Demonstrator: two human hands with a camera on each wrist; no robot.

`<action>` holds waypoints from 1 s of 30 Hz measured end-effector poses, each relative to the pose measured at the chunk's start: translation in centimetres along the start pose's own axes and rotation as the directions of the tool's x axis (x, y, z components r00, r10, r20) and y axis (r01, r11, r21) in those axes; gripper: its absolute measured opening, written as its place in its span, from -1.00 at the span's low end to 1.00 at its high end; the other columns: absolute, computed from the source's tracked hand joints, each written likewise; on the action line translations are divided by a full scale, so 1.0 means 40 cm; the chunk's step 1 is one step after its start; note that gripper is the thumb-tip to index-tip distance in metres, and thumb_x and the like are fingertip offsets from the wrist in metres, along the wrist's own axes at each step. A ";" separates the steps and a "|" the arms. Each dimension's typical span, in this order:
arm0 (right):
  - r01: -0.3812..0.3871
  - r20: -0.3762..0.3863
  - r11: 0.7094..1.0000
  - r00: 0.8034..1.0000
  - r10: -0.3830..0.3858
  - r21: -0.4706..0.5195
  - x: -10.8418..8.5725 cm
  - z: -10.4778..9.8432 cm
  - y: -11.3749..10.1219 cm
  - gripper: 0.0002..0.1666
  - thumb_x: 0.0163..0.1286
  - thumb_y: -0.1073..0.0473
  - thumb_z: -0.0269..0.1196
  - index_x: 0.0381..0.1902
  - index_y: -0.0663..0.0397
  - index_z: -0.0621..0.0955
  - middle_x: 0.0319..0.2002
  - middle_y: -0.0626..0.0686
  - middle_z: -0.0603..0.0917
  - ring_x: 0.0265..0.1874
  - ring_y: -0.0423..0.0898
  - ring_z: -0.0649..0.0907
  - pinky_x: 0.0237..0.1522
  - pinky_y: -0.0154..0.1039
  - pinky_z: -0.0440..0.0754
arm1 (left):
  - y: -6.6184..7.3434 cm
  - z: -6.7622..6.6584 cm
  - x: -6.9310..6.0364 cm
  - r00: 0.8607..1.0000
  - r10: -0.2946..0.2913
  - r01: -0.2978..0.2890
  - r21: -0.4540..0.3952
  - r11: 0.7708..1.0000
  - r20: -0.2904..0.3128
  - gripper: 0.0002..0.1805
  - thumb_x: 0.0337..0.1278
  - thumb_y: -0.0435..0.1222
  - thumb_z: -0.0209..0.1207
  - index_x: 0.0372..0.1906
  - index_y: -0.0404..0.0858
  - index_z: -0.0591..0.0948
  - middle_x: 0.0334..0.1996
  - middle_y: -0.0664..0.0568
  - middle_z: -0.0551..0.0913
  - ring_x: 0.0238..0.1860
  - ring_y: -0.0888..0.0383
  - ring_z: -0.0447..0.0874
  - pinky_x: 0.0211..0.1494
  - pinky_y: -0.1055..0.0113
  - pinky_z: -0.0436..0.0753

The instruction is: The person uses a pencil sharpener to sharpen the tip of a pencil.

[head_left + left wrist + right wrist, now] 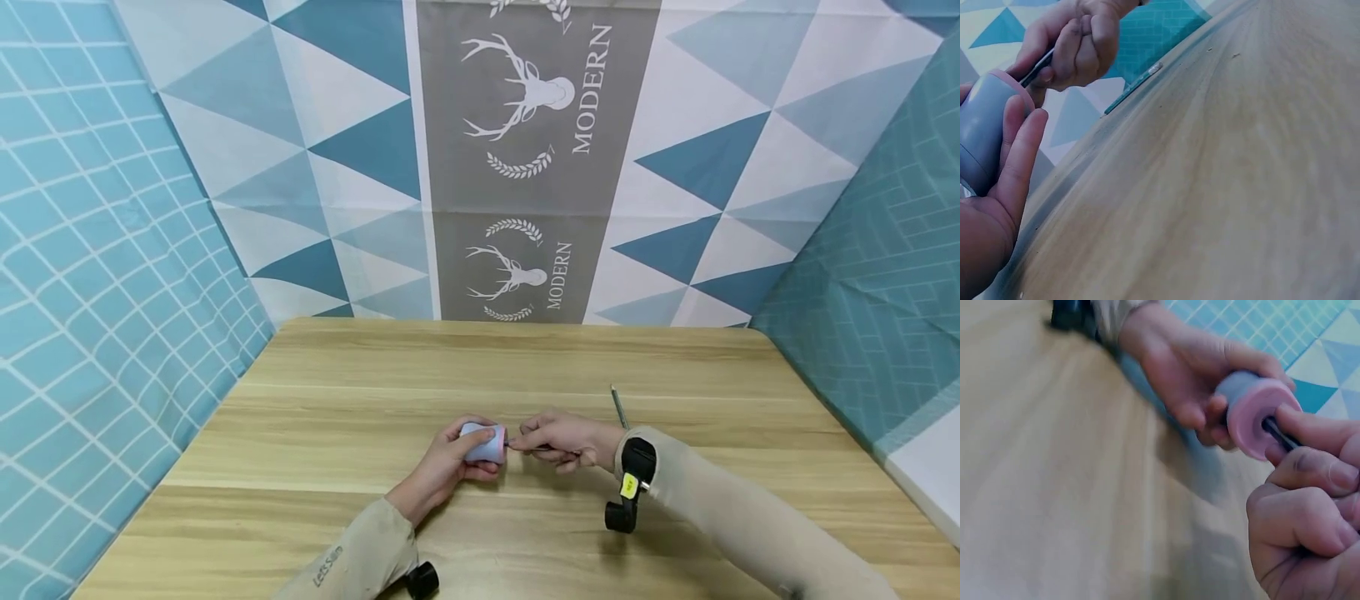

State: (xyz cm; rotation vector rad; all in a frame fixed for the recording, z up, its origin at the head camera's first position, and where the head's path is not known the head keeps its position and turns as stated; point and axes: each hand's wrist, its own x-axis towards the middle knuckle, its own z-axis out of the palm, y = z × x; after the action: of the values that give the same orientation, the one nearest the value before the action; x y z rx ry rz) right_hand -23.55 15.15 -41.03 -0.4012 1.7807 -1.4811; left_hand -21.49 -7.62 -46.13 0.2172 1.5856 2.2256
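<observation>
My left hand (pixel 444 462) grips a pale blue, barrel-shaped pencil sharpener (pixel 480 451) with its thumb laid along the side. The sharpener's pink end (pixel 1252 419) faces the right hand. A dark, slim pencil (pixel 1282 435) enters the hole in the middle of that end, its tip hidden inside. My right hand (pixel 562 439) pinches this pencil close to the hole, with the other fingers curled below. In the left wrist view the dark shaft (pixel 1037 67) shows between the pink rim and the right hand's fingers. Both hands are just above the table.
A second pencil, greenish (pixel 618 407), lies on the wooden table (pixel 360 375) beyond my right wrist. Patterned cloth (pixel 352 167) hangs along the table's back edge, with blue cloths at both sides. Wrist cameras (pixel 621 515) sit on both forearms.
</observation>
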 end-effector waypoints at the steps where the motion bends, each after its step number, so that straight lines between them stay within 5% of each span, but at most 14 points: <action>1: -0.021 0.005 0.999 1.000 0.021 0.034 0.000 0.000 0.003 -0.55 0.48 0.14 0.19 -0.60 -0.01 0.30 -0.82 -0.16 0.14 -0.87 -0.30 0.11 -0.86 -0.43 0.02 | 0.001 0.000 0.000 1.000 0.003 -0.003 0.010 1.000 -0.001 -0.77 0.32 -0.32 0.18 0.01 -0.30 0.59 -0.27 -0.19 0.58 -0.52 0.13 0.70 -0.33 0.23 0.79; 4: -0.034 0.007 0.998 0.999 0.033 0.056 -0.002 0.001 0.012 -0.60 0.50 0.12 0.17 -0.55 0.00 0.33 -0.81 -0.16 0.16 -0.86 -0.31 0.13 -0.85 -0.44 0.05 | 0.002 0.002 0.000 1.000 0.011 -0.011 0.035 0.999 -0.001 -0.72 0.30 -0.31 0.19 0.05 -0.34 0.58 -0.27 -0.18 0.58 -0.52 0.12 0.70 -0.35 0.24 0.78; 7: 0.042 -0.051 0.995 0.998 -0.047 -0.095 -0.010 0.000 0.009 -0.59 0.47 0.10 0.21 -0.56 0.03 0.36 -0.82 -0.16 0.18 -0.85 -0.29 0.14 -0.82 -0.42 0.09 | 0.003 0.006 0.001 1.000 0.011 -0.011 0.029 1.000 0.008 -0.71 0.30 -0.30 0.19 0.05 -0.33 0.58 -0.29 -0.16 0.60 -0.52 0.14 0.70 -0.34 0.24 0.79; 9: 0.131 -0.088 0.954 0.983 -0.159 -0.270 -0.018 0.001 0.002 -0.62 0.45 0.10 0.25 -0.55 0.06 0.42 -0.80 -0.17 0.20 -0.82 -0.29 0.16 -0.78 -0.42 0.12 | 0.004 0.009 0.002 1.000 0.008 -0.008 0.013 1.000 0.013 -0.73 0.31 -0.30 0.19 0.03 -0.31 0.59 -0.29 -0.16 0.60 -0.52 0.15 0.70 -0.33 0.24 0.79; 10: 0.178 -0.099 0.909 0.968 -0.231 -0.377 -0.023 0.002 -0.003 -0.63 0.44 0.11 0.26 -0.55 0.06 0.44 -0.79 -0.18 0.23 -0.81 -0.29 0.17 -0.76 -0.42 0.14 | 0.004 0.010 0.002 1.000 0.004 -0.004 0.003 1.000 0.014 -0.74 0.31 -0.29 0.18 0.03 -0.30 0.60 -0.29 -0.16 0.60 -0.52 0.15 0.70 -0.33 0.24 0.79; 11: 0.224 -0.097 0.844 0.947 -0.307 -0.488 -0.028 0.004 -0.008 -0.66 0.44 0.11 0.27 -0.54 0.05 0.47 -0.78 -0.19 0.26 -0.79 -0.31 0.19 -0.74 -0.43 0.16 | 0.004 0.011 0.003 1.000 -0.002 0.002 -0.008 1.000 0.014 -0.75 0.32 -0.28 0.17 0.02 -0.28 0.60 -0.29 -0.16 0.60 -0.52 0.16 0.70 -0.32 0.24 0.79; 13: 0.293 -0.058 0.650 0.886 -0.461 -0.701 -0.038 0.011 -0.016 -0.72 0.41 0.15 0.29 -0.50 0.03 0.52 -0.72 -0.22 0.34 -0.75 -0.35 0.25 -0.72 -0.45 0.22 | 0.004 0.011 0.004 1.000 -0.008 0.008 -0.027 1.000 0.012 -0.75 0.35 -0.27 0.15 0.03 -0.28 0.58 -0.28 -0.17 0.58 -0.52 0.17 0.69 -0.32 0.26 0.79; 16: 0.281 0.081 0.221 0.768 -0.636 -0.934 -0.049 0.024 -0.023 -0.78 0.40 0.17 0.31 -0.44 0.02 0.53 -0.64 -0.22 0.44 -0.69 -0.38 0.31 -0.67 -0.50 0.31 | 0.005 0.008 0.007 1.000 -0.013 0.013 -0.054 0.998 -0.008 -0.72 0.37 -0.24 0.13 0.06 -0.29 0.55 -0.26 -0.20 0.57 -0.52 0.18 0.69 -0.32 0.28 0.78; 18: 0.207 0.197 -0.070 0.696 -0.690 -0.976 -0.049 0.029 -0.021 -0.79 0.41 0.16 0.29 -0.40 0.04 0.50 -0.59 -0.18 0.48 -0.68 -0.36 0.35 -0.67 -0.51 0.35 | 0.006 0.004 0.010 1.000 -0.011 0.009 -0.064 0.998 -0.021 -0.70 0.37 -0.23 0.15 0.08 -0.30 0.53 -0.26 -0.20 0.56 -0.53 0.18 0.69 -0.32 0.27 0.78; 19: 0.165 0.250 -0.188 0.669 -0.700 -0.968 -0.048 0.030 -0.017 -0.78 0.45 0.14 0.25 -0.39 0.04 0.49 -0.57 -0.16 0.48 -0.67 -0.34 0.36 -0.67 -0.51 0.34 | 0.008 0.004 0.011 1.000 -0.012 0.010 -0.070 0.998 -0.029 -0.69 0.36 -0.23 0.16 0.09 -0.29 0.53 -0.26 -0.21 0.56 -0.53 0.18 0.69 -0.32 0.27 0.79; 22: 0.050 0.387 -0.448 0.596 -0.704 -0.893 -0.036 0.026 -0.002 -0.69 0.61 0.07 0.01 -0.37 0.07 0.46 -0.59 -0.10 0.46 -0.70 -0.27 0.38 -0.73 -0.49 0.27 | 0.011 0.001 0.012 0.999 -0.011 0.009 -0.063 0.998 -0.030 -0.67 0.33 -0.24 0.18 0.10 -0.30 0.53 -0.24 -0.22 0.56 -0.52 0.18 0.70 -0.30 0.27 0.79; 24: 0.001 0.453 -0.544 0.556 -0.697 -0.839 -0.023 0.021 0.009 -0.59 0.67 0.04 -0.17 -0.37 0.06 0.44 -0.63 -0.10 0.44 -0.74 -0.26 0.36 -0.77 -0.48 0.18 | 0.011 0.001 0.010 1.000 -0.016 0.015 -0.056 0.998 -0.027 -0.66 0.33 -0.25 0.19 0.11 -0.32 0.53 -0.22 -0.23 0.56 -0.51 0.17 0.70 -0.29 0.26 0.79; 27: -0.024 0.512 -0.607 0.510 -0.691 -0.795 -0.003 0.017 0.022 -0.54 0.68 0.03 -0.24 -0.40 0.06 0.40 -0.70 -0.11 0.39 -0.78 -0.26 0.32 -0.77 -0.46 0.07 | 0.009 0.001 0.007 0.999 -0.024 0.023 -0.044 0.999 -0.028 -0.65 0.32 -0.25 0.19 0.12 -0.33 0.53 -0.19 -0.25 0.56 -0.50 0.16 0.70 -0.28 0.25 0.79; 30: 0.042 0.498 -0.557 0.506 -0.704 -0.830 0.007 0.020 0.031 -0.61 0.65 0.04 -0.10 -0.41 0.05 0.41 -0.74 -0.13 0.39 -0.80 -0.29 0.30 -0.74 -0.49 0.03 | 0.005 0.001 0.005 0.999 -0.030 0.028 -0.039 0.999 -0.037 -0.66 0.33 -0.26 0.19 0.11 -0.33 0.54 -0.20 -0.25 0.56 -0.51 0.16 0.70 -0.28 0.25 0.79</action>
State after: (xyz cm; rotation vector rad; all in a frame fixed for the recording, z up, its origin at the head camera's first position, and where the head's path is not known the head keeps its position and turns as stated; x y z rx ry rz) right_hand -22.87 14.75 -42.31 -2.2883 3.1409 0.3465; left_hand -21.69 -7.54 -45.96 0.1418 1.5538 2.2480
